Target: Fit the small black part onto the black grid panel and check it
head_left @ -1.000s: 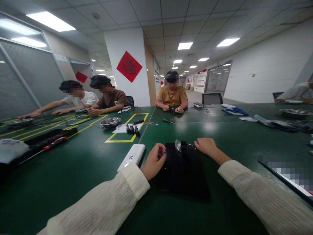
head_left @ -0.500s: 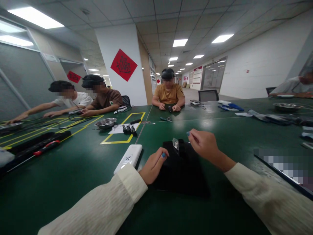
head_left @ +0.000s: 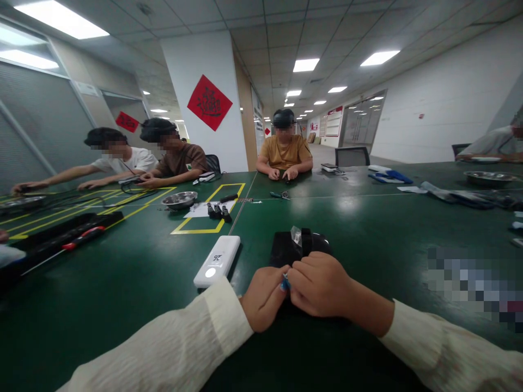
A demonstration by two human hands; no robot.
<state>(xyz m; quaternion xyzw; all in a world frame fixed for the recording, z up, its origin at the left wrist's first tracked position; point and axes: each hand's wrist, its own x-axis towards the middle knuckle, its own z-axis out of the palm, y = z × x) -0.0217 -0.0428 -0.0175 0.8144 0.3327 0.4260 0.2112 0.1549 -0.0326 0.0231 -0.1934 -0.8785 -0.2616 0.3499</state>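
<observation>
My left hand (head_left: 263,296) and my right hand (head_left: 322,284) meet over the near part of a flat black pad (head_left: 286,247) on the green table (head_left: 368,228). Both hands have curled fingers pressed together, and a small blue bit (head_left: 285,283) shows between their fingertips; what it is I cannot make out. A black strap-like part and a small clear plastic piece (head_left: 296,235) lie on the pad's far end. A white power bank (head_left: 218,261) lies just left of the pad.
Across the table sit several people at work, one in a yellow shirt (head_left: 285,152) facing me. A metal bowl (head_left: 178,200), small black parts (head_left: 216,210) in a yellow-taped square, and a red-handled screwdriver (head_left: 81,238) lie to the left. Another bowl (head_left: 488,177) stands at far right.
My right hand has come back from the pad's far right corner toward me and joined the left hand. Both now pinch together near the pad's near edge.
</observation>
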